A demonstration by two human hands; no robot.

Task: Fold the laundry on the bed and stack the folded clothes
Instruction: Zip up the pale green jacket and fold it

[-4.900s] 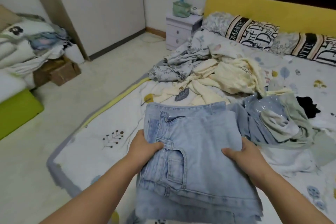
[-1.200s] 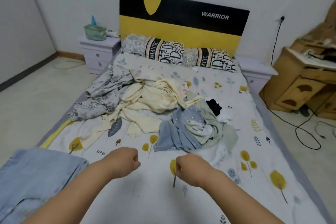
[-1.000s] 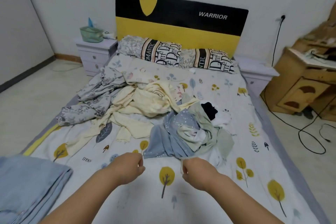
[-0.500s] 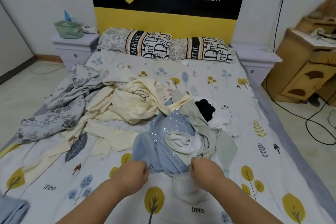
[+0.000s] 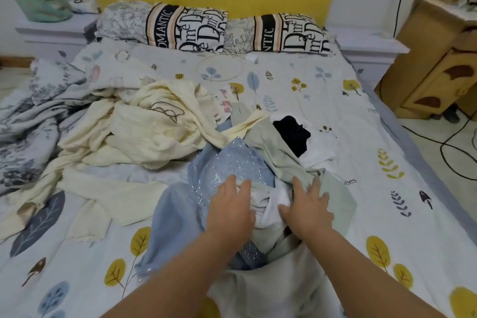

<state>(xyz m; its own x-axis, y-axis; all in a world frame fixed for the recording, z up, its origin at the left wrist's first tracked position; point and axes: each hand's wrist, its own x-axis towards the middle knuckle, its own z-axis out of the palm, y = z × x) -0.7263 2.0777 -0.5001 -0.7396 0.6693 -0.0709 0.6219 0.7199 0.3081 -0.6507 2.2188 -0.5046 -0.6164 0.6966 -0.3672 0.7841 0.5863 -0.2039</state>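
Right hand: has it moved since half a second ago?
Yes. The right hand went forward, from the near edge of the crumpled blue-and-green clothes pile onto it, fingers spread.

Leaf-print bed (image 5: 296, 100) under rumpled clothes (image 5: 154, 131), pillows (image 5: 214, 26).

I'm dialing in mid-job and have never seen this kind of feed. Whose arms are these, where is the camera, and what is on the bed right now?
There is no machine here: these are a person's two bare arms, filmed by one wide-angle camera worn on their head, looking forward and down. The surface is a bed with a leaf-print sheet. On it lies unfolded laundry: a cream garment, a sparkly blue garment, a pale green piece, something black and a white piece. A grey floral quilt is bunched at the left edge, and two pillows lie by the headboard. The left hand and right hand reach onto the blue, white and green heap with fingers spread; neither plainly grips anything yet.
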